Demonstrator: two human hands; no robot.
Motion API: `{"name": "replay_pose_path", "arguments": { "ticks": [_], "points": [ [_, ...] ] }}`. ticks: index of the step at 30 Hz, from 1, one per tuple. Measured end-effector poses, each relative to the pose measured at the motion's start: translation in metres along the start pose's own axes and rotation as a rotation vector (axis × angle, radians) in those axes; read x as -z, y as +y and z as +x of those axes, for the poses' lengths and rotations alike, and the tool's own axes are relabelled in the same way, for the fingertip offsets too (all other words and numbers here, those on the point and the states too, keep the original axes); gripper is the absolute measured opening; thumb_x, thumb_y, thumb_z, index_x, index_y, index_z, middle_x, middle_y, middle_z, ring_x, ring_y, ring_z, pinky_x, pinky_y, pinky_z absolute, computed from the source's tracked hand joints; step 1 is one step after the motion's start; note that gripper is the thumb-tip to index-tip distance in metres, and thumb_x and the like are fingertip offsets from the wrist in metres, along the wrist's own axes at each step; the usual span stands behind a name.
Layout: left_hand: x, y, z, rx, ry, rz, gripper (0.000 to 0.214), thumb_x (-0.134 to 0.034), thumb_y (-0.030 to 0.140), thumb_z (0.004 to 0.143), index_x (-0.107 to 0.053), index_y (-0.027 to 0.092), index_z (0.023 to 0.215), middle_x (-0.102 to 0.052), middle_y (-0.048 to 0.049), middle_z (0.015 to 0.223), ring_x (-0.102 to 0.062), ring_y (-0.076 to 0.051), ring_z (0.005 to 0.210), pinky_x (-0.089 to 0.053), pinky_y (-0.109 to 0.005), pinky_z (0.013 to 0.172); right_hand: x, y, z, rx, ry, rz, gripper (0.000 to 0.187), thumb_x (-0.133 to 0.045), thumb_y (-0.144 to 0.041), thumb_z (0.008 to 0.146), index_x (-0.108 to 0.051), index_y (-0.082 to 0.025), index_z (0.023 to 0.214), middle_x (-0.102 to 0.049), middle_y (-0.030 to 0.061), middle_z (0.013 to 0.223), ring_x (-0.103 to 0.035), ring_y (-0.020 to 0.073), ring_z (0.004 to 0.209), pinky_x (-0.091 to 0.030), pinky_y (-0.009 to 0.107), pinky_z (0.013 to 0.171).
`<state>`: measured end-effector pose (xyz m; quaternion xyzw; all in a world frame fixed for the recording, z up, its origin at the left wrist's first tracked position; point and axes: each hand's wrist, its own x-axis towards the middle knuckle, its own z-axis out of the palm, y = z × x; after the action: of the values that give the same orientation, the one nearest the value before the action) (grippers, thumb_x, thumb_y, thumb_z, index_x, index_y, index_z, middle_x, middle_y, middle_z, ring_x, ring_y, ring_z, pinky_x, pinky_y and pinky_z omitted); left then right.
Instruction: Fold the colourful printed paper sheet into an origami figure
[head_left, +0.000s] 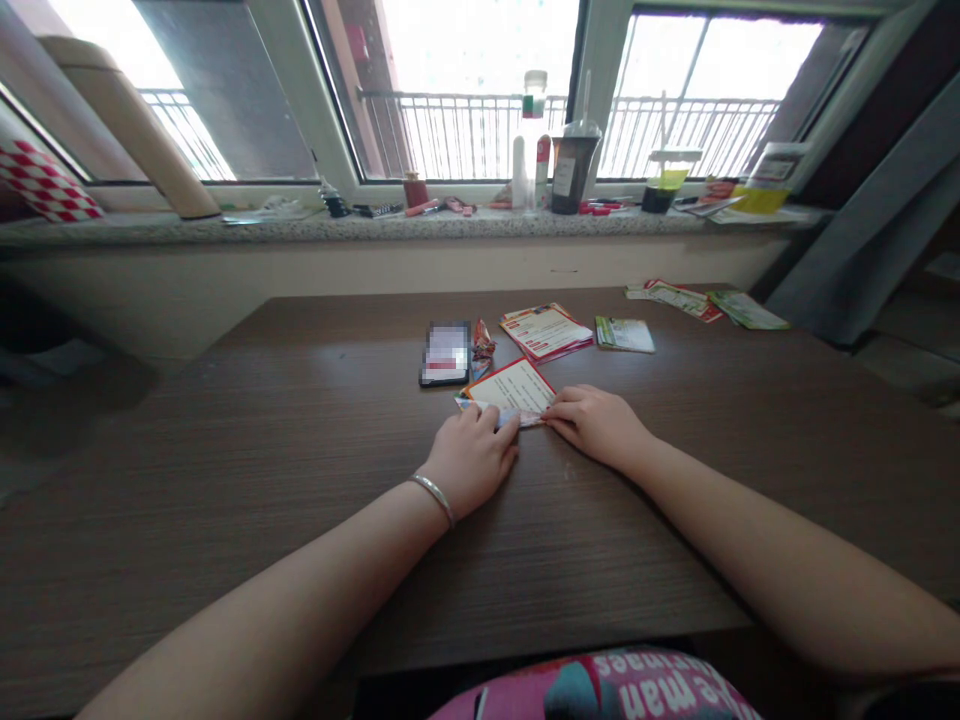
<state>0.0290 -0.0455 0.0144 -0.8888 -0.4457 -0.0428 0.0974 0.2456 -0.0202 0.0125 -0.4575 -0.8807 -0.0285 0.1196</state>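
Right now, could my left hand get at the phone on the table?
Probably yes: the phone lies just beyond your left hand, with nothing visible blocking the way, though that hand is on the printed paper.

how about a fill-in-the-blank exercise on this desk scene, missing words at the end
1. Counting the bare left hand and bare right hand, ____ hands touch the red-edged white printed card nearest the person.
2. The thin silver-coloured metal bracelet circles the ____ wrist.
3. In the picture, the crumpled reddish wrapper lies to the ____ of the black-edged rectangular phone.

Missing words: two; left; right.
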Motion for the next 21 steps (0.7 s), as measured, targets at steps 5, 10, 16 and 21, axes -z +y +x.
{"name": "replay_pose_path", "arguments": {
  "ticks": [5, 10, 16, 21],
  "points": [
    [0.001, -0.001, -0.001, -0.009, -0.002, -0.004, 0.045, -0.041, 0.04, 0.092, -0.043, 0.026, 0.134, -0.056, -0.0113, 0.11, -0.051, -0.026, 0.1, -0.043, -0.04, 0.086, -0.003, 0.003, 0.0, -0.002, 0.023, 0.04, 0.026, -0.048, -0.034, 0.092, -0.072, -0.025, 0.094, -0.068, 0.004, 0.097, -0.059, 0.017, 0.092, -0.043, 0.027, 0.077],
    [-0.002, -0.001, 0.0, -0.017, 0.04, -0.01, 0.043, -0.042, 0.041, 0.091, -0.049, 0.025, 0.13, -0.056, -0.011, 0.117, -0.049, -0.028, 0.11, -0.037, -0.045, 0.096, -0.002, 0.001, 0.0, 0.0, 0.011, 0.02, 0.028, -0.046, -0.034, 0.092, -0.072, -0.025, 0.095, -0.068, 0.0035, 0.096, -0.06, 0.0173, 0.092, -0.043, 0.027, 0.077],
    [-0.013, -0.003, 0.003, -0.14, 0.001, -0.136, 0.052, -0.041, 0.043, 0.092, -0.045, 0.01, 0.132, -0.045, -0.0131, 0.138, -0.04, -0.024, 0.128, -0.028, -0.036, 0.109, 0.004, -0.002, -0.002, -0.008, -0.042, -0.058, 0.027, -0.046, -0.032, 0.092, -0.071, -0.027, 0.098, -0.067, 0.0042, 0.093, -0.06, 0.0181, 0.089, -0.042, 0.027, 0.071],
    [-0.012, -0.004, 0.002, -0.158, 0.006, -0.164, 0.054, -0.041, 0.045, 0.093, -0.04, 0.015, 0.137, -0.045, -0.0123, 0.138, -0.039, -0.024, 0.129, -0.028, -0.038, 0.11, 0.01, -0.004, -0.002, -0.042, -0.06, -0.102, 0.024, -0.047, -0.028, 0.091, -0.07, -0.024, 0.094, -0.068, 0.0043, 0.088, -0.061, 0.0181, 0.084, -0.041, 0.026, 0.068]
  ]
}}
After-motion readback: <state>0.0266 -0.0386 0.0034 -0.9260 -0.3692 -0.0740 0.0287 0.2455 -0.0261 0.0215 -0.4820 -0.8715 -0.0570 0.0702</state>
